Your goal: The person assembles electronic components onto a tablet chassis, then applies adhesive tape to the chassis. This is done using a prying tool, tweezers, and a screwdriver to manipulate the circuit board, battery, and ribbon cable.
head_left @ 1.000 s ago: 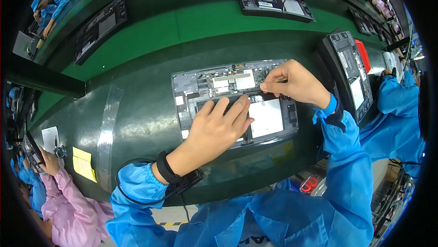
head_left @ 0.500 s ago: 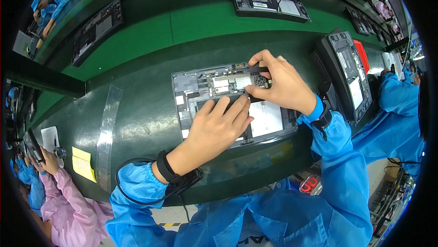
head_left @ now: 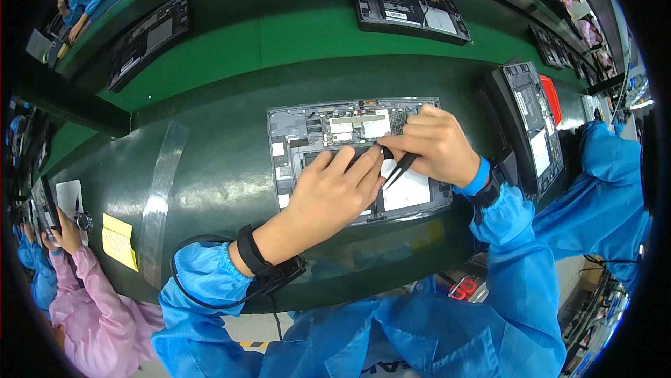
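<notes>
An opened flat device chassis [head_left: 284, 121], grey with a metal-shielded circuit board [head_left: 342, 128] along its far side and a white panel [head_left: 407, 191] nearer me, lies on the dark green bench. My left hand [head_left: 328, 189] rests on its middle with fingers stretched out and slightly apart, hiding what is beneath. In my right hand [head_left: 439, 142] are black tweezers [head_left: 400, 170], their tips slanting down over the white panel. The right thumb and forefinger reach to the board's near edge, close to my left fingertips; whether they pinch a small part there is hidden.
Similar opened devices sit on the green strip beyond, one at left [head_left: 150, 39] and one at centre [head_left: 412, 11]. More are stacked [head_left: 535, 123] at right beside a red tray [head_left: 551, 98]. Clear tape [head_left: 162, 196] and yellow notes [head_left: 120, 240] lie left. Co-workers sit both sides.
My right hand has drawn nearer from the board's far right part, its fingers closing up. The tweezers have swung so their tips point toward me. My left hand stays on the device.
</notes>
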